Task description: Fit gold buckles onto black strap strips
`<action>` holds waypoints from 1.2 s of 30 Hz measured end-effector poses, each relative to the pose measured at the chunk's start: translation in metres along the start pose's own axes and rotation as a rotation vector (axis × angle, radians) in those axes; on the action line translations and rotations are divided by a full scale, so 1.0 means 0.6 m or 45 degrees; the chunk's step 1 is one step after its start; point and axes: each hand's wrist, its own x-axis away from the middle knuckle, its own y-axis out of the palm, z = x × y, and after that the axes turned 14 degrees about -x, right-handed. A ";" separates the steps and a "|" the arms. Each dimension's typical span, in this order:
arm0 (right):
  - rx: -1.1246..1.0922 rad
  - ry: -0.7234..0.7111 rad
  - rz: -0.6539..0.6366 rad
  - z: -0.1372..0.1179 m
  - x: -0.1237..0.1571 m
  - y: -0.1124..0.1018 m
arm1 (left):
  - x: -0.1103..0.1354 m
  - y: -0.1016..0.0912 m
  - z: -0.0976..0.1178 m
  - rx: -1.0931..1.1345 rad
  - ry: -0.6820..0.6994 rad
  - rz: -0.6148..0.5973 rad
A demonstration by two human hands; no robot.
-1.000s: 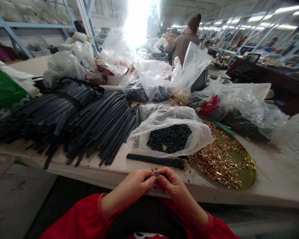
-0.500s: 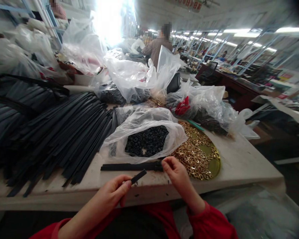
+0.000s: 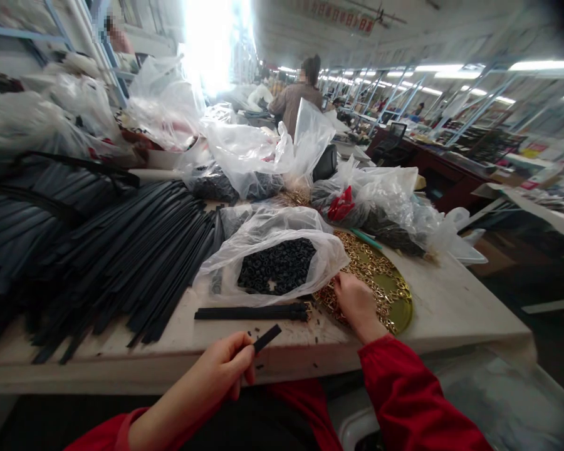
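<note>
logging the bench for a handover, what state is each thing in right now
left hand: pinched shut on black strap piece
right hand: fingers down in gold buckles, grip hidden
round tray: heaped with buckles
clear bag: mouth open, black loops inside
long black strap: lying flat on table, untouched
strap pile: stacked lengthwise

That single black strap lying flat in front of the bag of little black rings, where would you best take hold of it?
Probably the black strap near its left end, pinched across its narrow width from above on the near side. It lies flat, and that end is on bare table, while the right end crowds the gold fittings.
</note>
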 end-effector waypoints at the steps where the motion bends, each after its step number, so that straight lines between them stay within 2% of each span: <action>1: -0.027 -0.020 0.009 -0.005 0.008 -0.010 | 0.005 0.000 0.005 -0.009 0.007 0.016; 2: -0.093 -0.042 -0.004 -0.013 0.018 -0.018 | 0.009 -0.001 0.010 -0.019 0.021 0.032; 4: -0.416 -0.055 -0.127 -0.042 0.045 -0.026 | 0.015 -0.002 0.021 -0.029 0.069 0.078; 6: -0.989 0.033 -0.397 -0.083 0.078 -0.024 | 0.018 -0.003 0.030 -0.019 0.140 0.128; 8: -1.422 0.164 -0.655 -0.128 0.110 -0.013 | 0.019 -0.004 0.034 -0.005 0.192 0.172; 10: -1.636 0.215 -0.804 -0.165 0.135 0.001 | 0.018 -0.004 0.032 -0.018 0.193 0.204; 12: -1.756 0.227 -0.884 -0.192 0.152 0.015 | 0.019 -0.005 0.026 -0.046 0.141 0.232; 16: -1.948 0.320 -1.003 -0.212 0.169 0.044 | 0.022 -0.009 0.009 -0.051 0.038 0.328; 21: -2.134 0.328 -1.051 -0.210 0.180 0.070 | 0.018 -0.013 -0.005 -0.234 0.119 0.471; 27: -2.117 0.411 -1.108 -0.204 0.184 0.073 | 0.015 -0.014 -0.009 -0.390 0.122 0.447; 29: -2.094 0.402 -1.057 -0.204 0.185 0.077 | 0.014 -0.014 -0.009 -0.382 0.121 0.404; 33: -1.997 0.310 -0.857 -0.200 0.184 0.088 | 0.011 -0.016 -0.007 -0.309 0.084 0.290; 36: -2.004 0.444 -0.784 -0.195 0.178 0.087 | 0.013 -0.023 -0.006 -0.228 0.070 0.226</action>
